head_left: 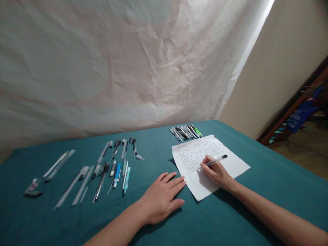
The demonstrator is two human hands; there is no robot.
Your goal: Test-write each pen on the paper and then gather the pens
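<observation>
Right hand [215,172]: fingers narrowed around a slim, clear-barrelled pen with a black end [217,160], its black end rising to the right of the grip.
White handwritten paper [238,167]: beneath those fingers, written lines mostly beyond them.
Left hand [164,198]: palm down, fingers loosely spread, fingertips at the paper's near-left edge.
Dark teal cloth [205,222]: under the left fingers and around the paper.
Tight row of mixed pens [186,132]: beyond the right fingers, past the paper's far edge.
Blue-and-white pen [117,175]: left of the left fingers, among scattered clear and black pens.
Wrinkled pale sheet [153,68]: hanging beyond both hands' fingers.
</observation>
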